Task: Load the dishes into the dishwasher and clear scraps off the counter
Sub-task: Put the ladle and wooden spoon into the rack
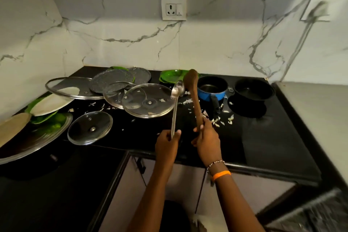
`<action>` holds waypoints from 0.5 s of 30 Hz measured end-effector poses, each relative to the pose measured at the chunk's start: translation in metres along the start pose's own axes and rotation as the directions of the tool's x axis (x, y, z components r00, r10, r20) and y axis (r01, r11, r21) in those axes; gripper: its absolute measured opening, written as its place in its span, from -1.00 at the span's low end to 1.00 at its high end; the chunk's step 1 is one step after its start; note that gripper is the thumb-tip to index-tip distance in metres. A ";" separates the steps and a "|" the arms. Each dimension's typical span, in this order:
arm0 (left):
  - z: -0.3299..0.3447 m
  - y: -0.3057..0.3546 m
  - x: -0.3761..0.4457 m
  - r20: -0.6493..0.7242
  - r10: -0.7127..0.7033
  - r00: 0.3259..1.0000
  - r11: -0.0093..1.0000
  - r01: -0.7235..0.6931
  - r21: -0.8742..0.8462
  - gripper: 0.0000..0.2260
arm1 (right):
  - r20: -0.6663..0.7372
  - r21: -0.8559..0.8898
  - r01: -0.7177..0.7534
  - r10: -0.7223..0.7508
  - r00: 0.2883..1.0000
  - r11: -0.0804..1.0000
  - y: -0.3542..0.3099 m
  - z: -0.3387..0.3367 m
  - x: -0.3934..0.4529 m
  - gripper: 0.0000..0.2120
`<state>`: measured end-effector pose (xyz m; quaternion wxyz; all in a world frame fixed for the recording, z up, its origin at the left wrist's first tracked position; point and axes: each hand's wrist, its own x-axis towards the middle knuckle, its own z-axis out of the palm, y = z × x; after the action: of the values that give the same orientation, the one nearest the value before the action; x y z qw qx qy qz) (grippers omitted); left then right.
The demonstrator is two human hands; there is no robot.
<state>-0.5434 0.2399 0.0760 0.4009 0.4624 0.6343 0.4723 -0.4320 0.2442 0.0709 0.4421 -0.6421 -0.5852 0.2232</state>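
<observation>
Dishes and utensils lie spread over the black desk, with two utensils already lifted. The left hand grips the lower handle of a steel spoon, fingers curled round it, bowl pointing up. The right hand grips the lower end of a wooden spoon in the same way, head raised above the desk.

Handling: the steel spoon is rigid, likely light, and smooth enough to slip if wet; hold it low on the handle. The wooden spoon is stiff, thicker and offers better grip. The glass lids and are fragile and probably slippery; take them by the metal rim, one at a time, since several overlap. The blue saucepan should be lifted by its dark handle; the black pot by its rim. Green plates at the back look light.

Surface: the desk is glossy, dark and hard. Pale scraps are scattered near the saucepan and over the lids; they look small and light, suited to sweeping toward the edge.

Room: marble-patterned walls meet in a corner, with a wall socket above the desk. Cabinet doors stand below. No dishwasher is identifiable in view.
</observation>
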 end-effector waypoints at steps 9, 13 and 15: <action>0.025 -0.025 -0.119 0.274 0.001 0.962 1.000 0.003 -0.016 -0.85 | -0.227 0.074 -0.107 0.121 0.966 0.991 0.034 -0.068 -0.132 -0.79; 0.056 -0.027 -0.177 0.416 -0.074 0.906 0.988 0.125 -0.095 -0.81 | -0.333 -0.023 -0.204 0.185 0.925 0.979 0.060 -0.107 -0.181 -0.81; 0.071 -0.031 -0.202 0.478 -0.085 0.874 0.985 0.146 -0.093 -0.78 | -0.371 -0.044 -0.267 0.232 0.899 0.963 0.072 -0.126 -0.208 -0.82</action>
<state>-0.4316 0.0572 0.0439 0.5991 0.4984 0.5130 0.3599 -0.3353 0.0137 0.0275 0.4798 -0.7618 -0.4161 0.1281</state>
